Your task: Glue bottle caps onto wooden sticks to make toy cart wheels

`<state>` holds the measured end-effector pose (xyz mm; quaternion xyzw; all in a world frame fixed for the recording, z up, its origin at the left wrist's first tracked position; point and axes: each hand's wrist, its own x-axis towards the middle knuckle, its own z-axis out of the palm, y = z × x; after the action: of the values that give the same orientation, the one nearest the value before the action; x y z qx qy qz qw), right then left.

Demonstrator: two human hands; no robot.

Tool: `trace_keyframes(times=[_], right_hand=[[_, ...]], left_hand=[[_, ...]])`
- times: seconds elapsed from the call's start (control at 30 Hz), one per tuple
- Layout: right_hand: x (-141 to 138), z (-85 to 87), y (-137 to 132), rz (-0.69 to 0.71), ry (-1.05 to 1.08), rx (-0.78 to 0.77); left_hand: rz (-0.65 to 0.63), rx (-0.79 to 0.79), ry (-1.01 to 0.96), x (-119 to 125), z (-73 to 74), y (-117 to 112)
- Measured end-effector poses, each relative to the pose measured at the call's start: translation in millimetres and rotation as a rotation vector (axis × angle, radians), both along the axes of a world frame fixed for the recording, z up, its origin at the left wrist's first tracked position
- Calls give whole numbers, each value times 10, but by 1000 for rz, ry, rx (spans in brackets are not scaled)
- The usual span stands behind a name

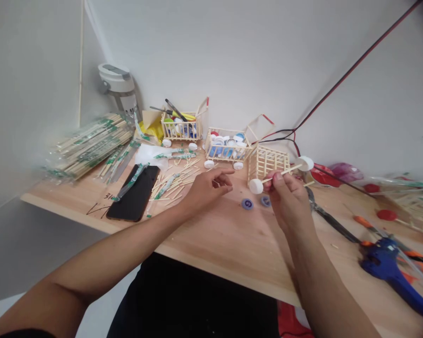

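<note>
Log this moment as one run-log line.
left hand: empty | right hand: holds wooden stick with white caps on both ends | nearby: stick frame

Two blue bottle caps [247,203] lie on the wooden tabletop [229,239] between my left hand [207,190] and my right hand [285,199], leaving a low path past them. The white-capped stick [281,172] in my right fingers crosses just before the stick-built cage [268,162], blocking the way ahead. Loose sticks [169,188] and a black phone [134,192] stand leftward; a dark metal tool [331,223] and a blue-handled tool [384,265] stand rightward.
</note>
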<state>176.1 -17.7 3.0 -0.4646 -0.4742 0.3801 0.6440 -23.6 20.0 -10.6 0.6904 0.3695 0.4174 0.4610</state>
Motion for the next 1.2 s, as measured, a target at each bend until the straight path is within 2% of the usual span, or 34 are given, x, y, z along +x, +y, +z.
trace_keyframes(times=[0.07, 0.17, 0.33, 0.47, 0.77, 0.97, 1.03, 1.2], right_hand=[[-5, 5, 12, 19, 55, 5], [5, -7, 17, 13, 30, 4], [21, -38, -17, -69, -217, -21], [-38, -6, -69, -100, -470, -10], [-107, 28, -131, -142, -874, 89], [-121, 36, -142, -120, -960, 141], [-120, 32, -141, -121, -959, 146], [-117, 36, -146, -136, -956, 152]], left_hand=[[-30, -4, -10, 8, 23, -26], [-78, 6, -25, 26, 52, -71], [-137, -64, -41, 67, 73, -123], [-138, -93, -54, 89, 64, -139], [-141, 82, 78, 104, 80, -167], [-80, 169, 170, 105, 93, -187], [-69, 146, 160, 103, 91, -188], [-104, -57, 23, 109, 93, -197]])
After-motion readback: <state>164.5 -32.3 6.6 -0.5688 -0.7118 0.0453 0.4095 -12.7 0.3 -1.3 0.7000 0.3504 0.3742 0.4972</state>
